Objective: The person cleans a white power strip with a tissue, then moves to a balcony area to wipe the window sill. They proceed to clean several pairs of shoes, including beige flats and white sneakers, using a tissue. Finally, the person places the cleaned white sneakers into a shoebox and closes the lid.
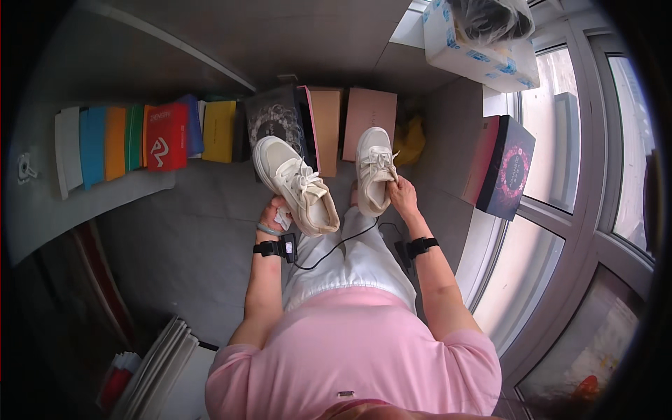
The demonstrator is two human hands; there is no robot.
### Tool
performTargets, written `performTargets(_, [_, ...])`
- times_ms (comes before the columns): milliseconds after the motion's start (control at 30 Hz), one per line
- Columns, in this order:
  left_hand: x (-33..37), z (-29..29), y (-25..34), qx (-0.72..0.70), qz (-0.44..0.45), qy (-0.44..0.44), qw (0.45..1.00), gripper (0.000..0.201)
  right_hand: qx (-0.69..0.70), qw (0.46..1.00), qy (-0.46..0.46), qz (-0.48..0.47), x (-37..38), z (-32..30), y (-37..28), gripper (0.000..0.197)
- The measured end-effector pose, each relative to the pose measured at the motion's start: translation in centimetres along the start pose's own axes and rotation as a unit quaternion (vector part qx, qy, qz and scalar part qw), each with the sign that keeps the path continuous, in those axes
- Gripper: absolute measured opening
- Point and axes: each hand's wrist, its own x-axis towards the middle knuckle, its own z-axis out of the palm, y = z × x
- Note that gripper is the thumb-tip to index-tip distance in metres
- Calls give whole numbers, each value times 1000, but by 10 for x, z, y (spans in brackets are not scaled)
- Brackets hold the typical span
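While we look straight down over a pink top and white trousers, we see a seated person lift a pair of cream lace-up sneakers off the grey floor (189, 245). The left hand (274, 213) is closed around the heel end of the left sneaker (295, 183), which tilts with its toe pointing up and away to the left, laces facing us; we judge the grip sits low so the upper stays in plain sight. A small white tag or paper (283, 220) is pinched under the same fingers. The right hand (402, 192) clasps the side and heel of the right sneaker (374, 170), held nearly upright, toe away, its laces loose at the tongue. The two shoes are apart, side by side above the knees.

Both wrists carry black strapped devices (276, 248), joined by a thin black cable (336, 246) that sags across the lap.

Beyond the shoes, a row of shoeboxes (164, 136) in white, blue, orange, green, red and yellow stands on edge against the wall, with a dark patterned box (273, 122) and two tan-pink boxes (369, 115) just behind the sneakers. Another dark box with a pink side (505, 168) leans at the window frame (560, 210) to the right, and flattened cardboard (157, 371) is stacked at lower left.
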Motion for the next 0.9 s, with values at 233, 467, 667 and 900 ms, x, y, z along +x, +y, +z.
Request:
performTargets(233, [24, 1, 41, 90, -6, -60, 994, 62, 40, 997, 54, 37, 0, 33, 14, 33])
performTargets(467, [51, -31, 45, 130, -102, -138, 976, 89, 35, 993, 81, 81, -2, 62, 14, 33])
performTargets(667, [58, -9, 33, 169, -135, -173, 961, 110, 53, 990, 83, 104, 5, 73, 25, 32])
performTargets(900, [77, -39, 9, 177, -161, -179, 954, 116, 6, 988, 89, 124, 18, 72, 52, 26])
